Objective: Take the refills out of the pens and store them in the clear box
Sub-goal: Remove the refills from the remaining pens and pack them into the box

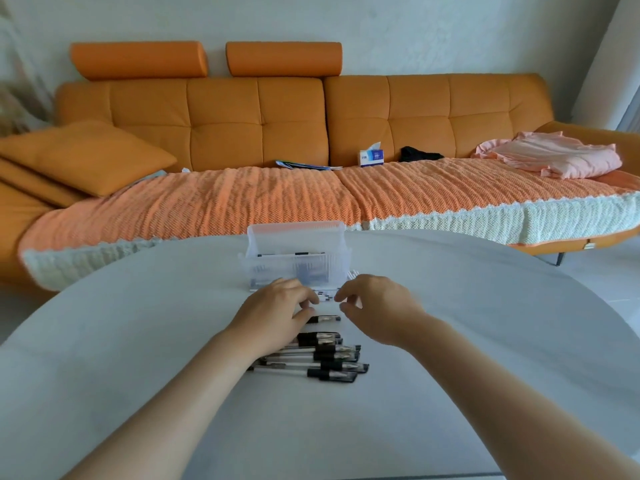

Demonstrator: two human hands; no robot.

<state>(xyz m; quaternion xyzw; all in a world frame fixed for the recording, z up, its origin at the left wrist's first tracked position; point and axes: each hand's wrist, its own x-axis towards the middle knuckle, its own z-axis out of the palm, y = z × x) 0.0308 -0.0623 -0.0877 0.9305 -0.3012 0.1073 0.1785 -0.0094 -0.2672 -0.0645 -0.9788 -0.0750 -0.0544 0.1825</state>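
The clear box (294, 268) stands in the middle of the white table (485, 341) with its lid upright, and dark-tipped refills show inside it. Several thin white refills (327, 297) lie just in front of the box. My left hand (277, 308) hovers there with its fingers curled down, covering one end of a single black-capped pen (325, 319). My right hand (375, 306) is level with it, its fingertips close together near the loose refills, with nothing visible between them. A pile of several black-capped pens (332, 358) lies nearer to me, between my forearms.
Behind the table's far edge runs an orange sofa (311, 116) with a knitted orange cover. On it are a tissue box (371, 156), a pink cloth (554, 157) and cushions (79, 157). The table curves away on both sides.
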